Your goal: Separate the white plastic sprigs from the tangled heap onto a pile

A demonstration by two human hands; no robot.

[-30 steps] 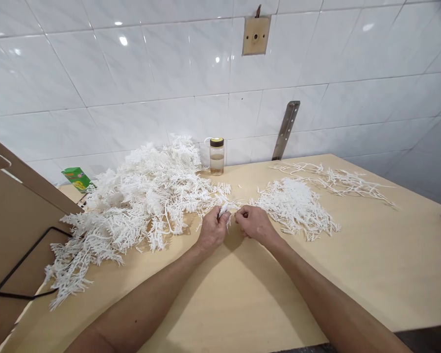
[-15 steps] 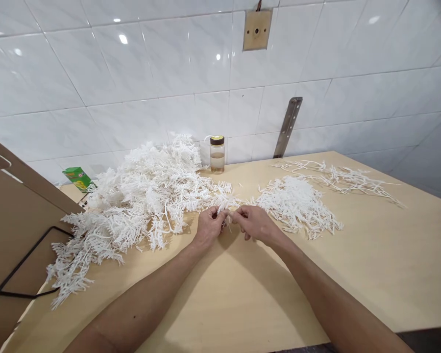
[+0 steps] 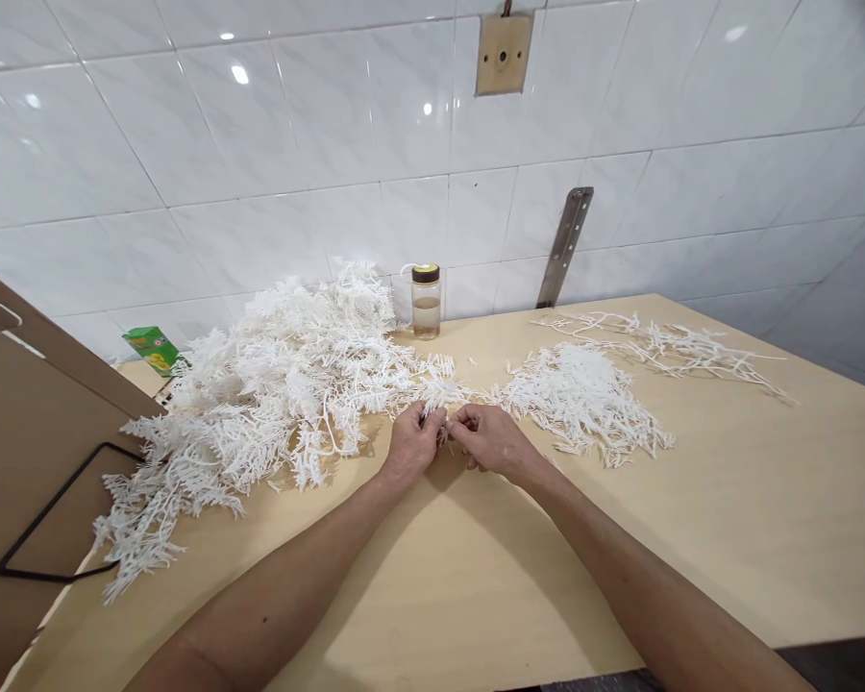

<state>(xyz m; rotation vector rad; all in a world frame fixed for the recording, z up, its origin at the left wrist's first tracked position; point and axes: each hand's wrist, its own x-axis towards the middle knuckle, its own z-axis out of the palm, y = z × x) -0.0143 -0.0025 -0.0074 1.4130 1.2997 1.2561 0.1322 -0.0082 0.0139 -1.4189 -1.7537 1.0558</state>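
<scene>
My left hand point(image 3: 412, 440) is closed on a white feathery sprig point(image 3: 441, 389), whose fine tips fan out above the thumb. Close beside it, my right hand point(image 3: 491, 440) pinches at the same sprig with thumb and forefinger. The fingertips hide the sprig's lower part. A large heap of white branching sprigs point(image 3: 274, 384) lies to the left and reaches almost to my left hand. Beyond my right hand is a flatter pile of short white pieces point(image 3: 583, 399). Thin bare white stems point(image 3: 692, 351) lie at the back right of the table.
A lidded jar of clear liquid point(image 3: 426, 312) stands by the tiled wall. A green box point(image 3: 151, 349) is behind the heap. On the left rises a brown panel point(image 3: 36, 461) with a black wire handle point(image 3: 25, 524). A metal bracket point(image 3: 566, 245) leans at the wall behind the table point(image 3: 750, 519).
My right hand's fingers have shifted slightly and curled in more beside the left thumb. My left hand stays in nearly the same place with the sprig.
</scene>
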